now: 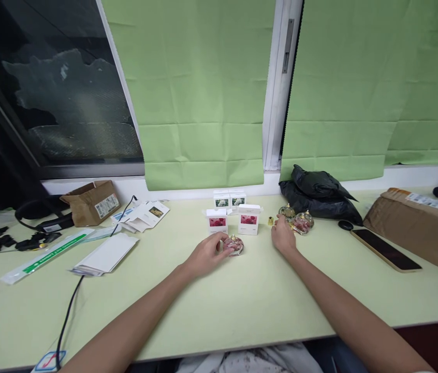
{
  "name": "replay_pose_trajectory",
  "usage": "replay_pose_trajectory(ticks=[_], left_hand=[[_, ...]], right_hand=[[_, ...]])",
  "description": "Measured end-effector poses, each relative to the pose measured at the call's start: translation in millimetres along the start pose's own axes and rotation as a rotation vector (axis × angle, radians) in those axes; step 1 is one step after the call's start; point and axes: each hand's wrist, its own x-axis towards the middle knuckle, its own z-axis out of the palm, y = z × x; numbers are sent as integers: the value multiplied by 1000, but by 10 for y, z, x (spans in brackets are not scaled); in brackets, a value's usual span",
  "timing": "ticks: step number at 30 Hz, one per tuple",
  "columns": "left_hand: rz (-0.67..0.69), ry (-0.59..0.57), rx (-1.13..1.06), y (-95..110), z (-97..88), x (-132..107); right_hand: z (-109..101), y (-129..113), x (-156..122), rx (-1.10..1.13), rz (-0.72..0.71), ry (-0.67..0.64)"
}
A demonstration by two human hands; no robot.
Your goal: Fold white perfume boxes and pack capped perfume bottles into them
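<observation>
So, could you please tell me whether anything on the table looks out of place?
The left side looks untidy: a thin black cable passes under white rectangular papers lying askew. No spill shows around the round, gold-topped glass bottle at the left hand.

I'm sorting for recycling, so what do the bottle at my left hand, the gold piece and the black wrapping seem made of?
Bottle: probably clear, glossy glass; pinkish contents show through. Gold piece: shiny, perhaps metal or coated plastic; too small to tell. Black wrapping: likely thin plastic film, by its sheen and creases.
</observation>
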Motion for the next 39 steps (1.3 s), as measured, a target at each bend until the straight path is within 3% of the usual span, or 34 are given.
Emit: replay_pose_trajectory(ticks=[23,39], left_hand=[[-3,-19,19,1,-28,-1],[-2,-41,-5,83,-82,-13]], right_hand=[[-137,-126,-145,-171,-59,-157],[-91,-134,-144,-189,-105,-234]])
